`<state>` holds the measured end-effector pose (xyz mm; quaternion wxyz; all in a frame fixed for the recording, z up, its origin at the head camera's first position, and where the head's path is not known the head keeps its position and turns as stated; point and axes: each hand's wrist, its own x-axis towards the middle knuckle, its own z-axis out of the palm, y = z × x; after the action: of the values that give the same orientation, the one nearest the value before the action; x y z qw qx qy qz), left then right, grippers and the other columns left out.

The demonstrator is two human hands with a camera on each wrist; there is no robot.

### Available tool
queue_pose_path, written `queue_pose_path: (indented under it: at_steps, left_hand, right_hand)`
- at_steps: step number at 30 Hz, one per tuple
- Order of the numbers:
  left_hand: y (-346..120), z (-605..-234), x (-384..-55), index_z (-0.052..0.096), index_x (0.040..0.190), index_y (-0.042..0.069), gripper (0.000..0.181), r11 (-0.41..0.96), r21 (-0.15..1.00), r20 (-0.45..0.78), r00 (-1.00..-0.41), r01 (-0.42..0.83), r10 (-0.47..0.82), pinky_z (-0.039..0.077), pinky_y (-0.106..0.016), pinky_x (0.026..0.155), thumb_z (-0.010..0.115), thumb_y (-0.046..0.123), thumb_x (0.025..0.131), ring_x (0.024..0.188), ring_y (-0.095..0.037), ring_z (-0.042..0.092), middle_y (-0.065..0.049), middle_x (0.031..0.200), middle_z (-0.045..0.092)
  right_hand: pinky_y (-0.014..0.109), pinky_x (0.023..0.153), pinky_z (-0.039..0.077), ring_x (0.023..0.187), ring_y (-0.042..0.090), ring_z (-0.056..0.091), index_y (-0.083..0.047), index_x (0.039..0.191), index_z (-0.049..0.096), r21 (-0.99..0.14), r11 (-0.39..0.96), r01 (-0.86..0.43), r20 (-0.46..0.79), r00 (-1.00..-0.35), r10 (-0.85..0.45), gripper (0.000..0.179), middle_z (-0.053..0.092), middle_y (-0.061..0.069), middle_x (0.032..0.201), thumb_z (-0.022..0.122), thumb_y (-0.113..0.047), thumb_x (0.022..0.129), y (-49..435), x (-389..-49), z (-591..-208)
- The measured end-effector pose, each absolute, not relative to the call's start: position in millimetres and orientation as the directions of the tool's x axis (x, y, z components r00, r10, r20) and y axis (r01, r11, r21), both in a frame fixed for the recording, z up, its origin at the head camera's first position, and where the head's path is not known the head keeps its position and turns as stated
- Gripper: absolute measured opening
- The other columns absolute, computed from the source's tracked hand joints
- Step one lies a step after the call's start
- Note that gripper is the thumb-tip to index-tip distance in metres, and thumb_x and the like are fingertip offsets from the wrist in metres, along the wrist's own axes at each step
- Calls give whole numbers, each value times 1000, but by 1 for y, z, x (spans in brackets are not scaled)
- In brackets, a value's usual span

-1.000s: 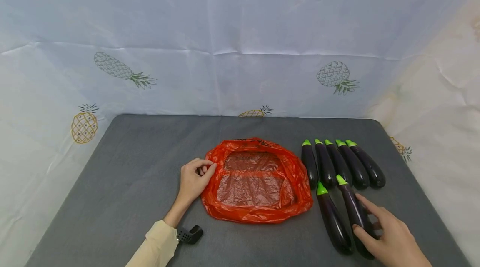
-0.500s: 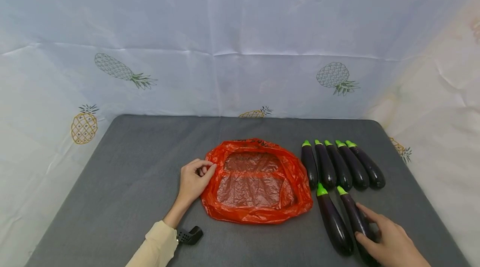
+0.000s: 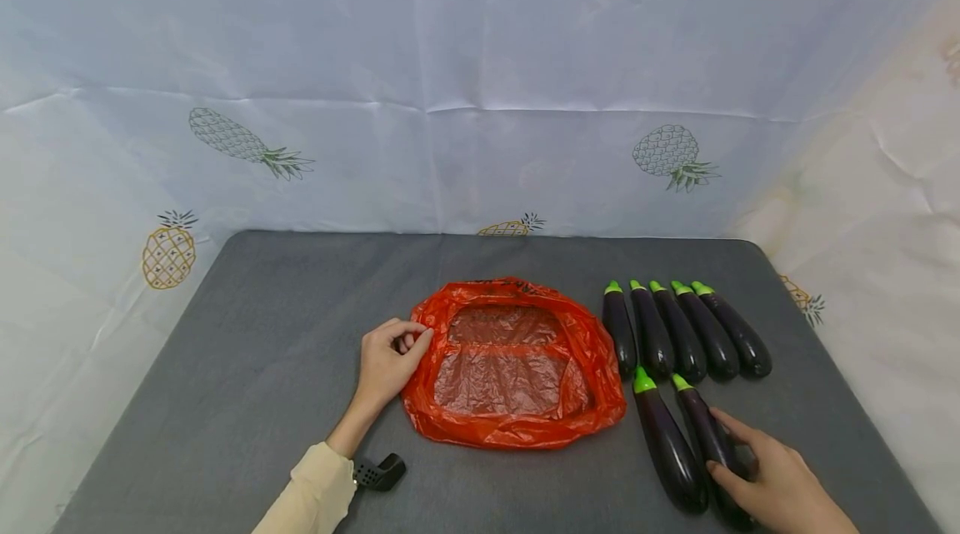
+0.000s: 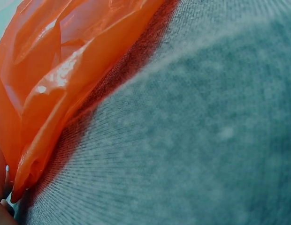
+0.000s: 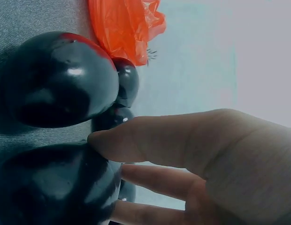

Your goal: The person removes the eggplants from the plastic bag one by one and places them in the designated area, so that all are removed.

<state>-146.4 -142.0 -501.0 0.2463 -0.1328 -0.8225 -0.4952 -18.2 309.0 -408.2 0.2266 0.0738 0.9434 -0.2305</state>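
A red plastic bag [image 3: 517, 432] stands on the table with its mouth spread wide and its rim rolled outward. My left hand [image 3: 386, 363] pinches the bag's left rim between thumb and fingers; the left wrist view shows the gathered plastic [image 4: 51, 93] with fingertips at its lower corner. At the front right, my right hand [image 3: 783, 471] holds a dark purple eggplant [image 3: 699, 417], thumb on its left side and fingers on its right. A second eggplant [image 3: 670, 455] lies just left of it. In the right wrist view the thumb presses the held eggplant [image 5: 56, 183] near its rounded end.
Behind these two, several eggplants [image 3: 678, 338] lie side by side, green stem ends toward the back, the leftmost close against the bag. A black strap device [image 3: 380, 471] is at the left wrist. A pineapple-print cloth [image 3: 450, 159] hangs behind the grey table [image 3: 300, 292].
My right hand has drawn its eggplant a little toward me, its stem end now lower in view and slightly nearer the second eggplant. The left hand and bag have not moved.
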Motion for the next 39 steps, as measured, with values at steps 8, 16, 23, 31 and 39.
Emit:
queue_pose_path:
  at_steps: [8,16,23,31,39]
  left_hand:
    - [-142,-502,-147,69,75,14,6,469,747,545,-838,472,-25,34,-17,48,73,17,80,50,-7,42,3,58,48]
    - [-142,-501,-146,69,75,16,7,468,760,523,-852,451,-29,34,-18,47,72,19,80,50,-8,42,4,59,48]
    - [-140,-502,-146,69,75,16,7,465,758,532,-846,458,-33,34,-18,47,73,20,79,50,-8,42,5,58,47]
    - [-139,-498,-147,69,75,12,6,461,750,553,-832,474,-44,33,-19,46,75,13,77,49,-10,42,1,57,49]
    - [-135,-485,-140,69,76,5,6,441,752,565,-824,490,-49,35,-21,45,75,4,75,48,-14,43,-4,58,50]
  right_hand:
    - [32,55,40,62,15,50,2,140,32,-385,893,232,-466,-884,29,81,51,35,116,68,-39,80,309,-22,-412]
    - [43,63,50,85,33,63,3,137,36,-364,905,218,-451,-892,33,86,48,36,120,69,-48,77,309,-28,-414]
    - [45,64,51,84,38,64,4,136,38,-376,897,235,-445,-894,47,84,45,38,123,69,-48,77,308,-30,-413]
    - [46,57,48,74,32,62,2,127,52,-380,918,113,-164,-985,54,57,59,28,104,64,-36,86,296,-25,-401]
    - [56,68,44,90,40,57,-3,109,66,-401,900,-169,333,-942,-28,34,61,18,106,72,-15,79,259,-38,-395]
